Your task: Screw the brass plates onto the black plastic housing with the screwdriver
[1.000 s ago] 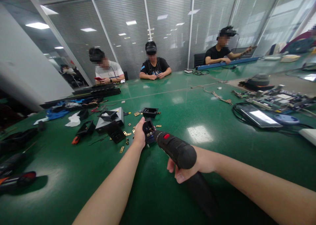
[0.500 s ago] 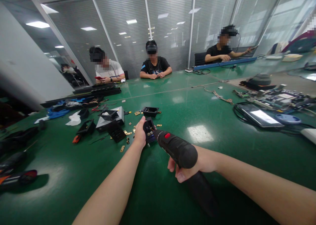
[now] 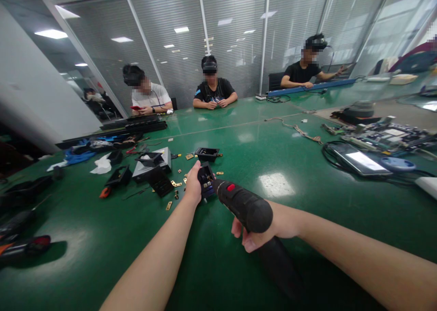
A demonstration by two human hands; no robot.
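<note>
My left hand (image 3: 194, 183) is closed around a small black plastic housing (image 3: 205, 174) with metal parts inside it. In my right hand (image 3: 252, 238) is a black cordless screwdriver (image 3: 244, 205) with a red button on top. Its nose points at the housing; whether the bit touches a part inside, I cannot tell. Beside my left hand lie several brass plates (image 3: 169, 206) and a flat black piece (image 3: 161, 183). A second black housing (image 3: 207, 154) sits just beyond, with brass tabs at its ends.
On the left are a grey box (image 3: 165, 160) with a black frame on it, another black frame (image 3: 118, 176) and an orange-black tool (image 3: 23, 249). At right lie a device with a lit screen (image 3: 358, 160) and circuit boards (image 3: 392, 135). Several people sit across the green table (image 3: 235, 126).
My hands, the housing and the screwdriver hold almost the same position. Across the table, the person at right has shifted an arm slightly.
</note>
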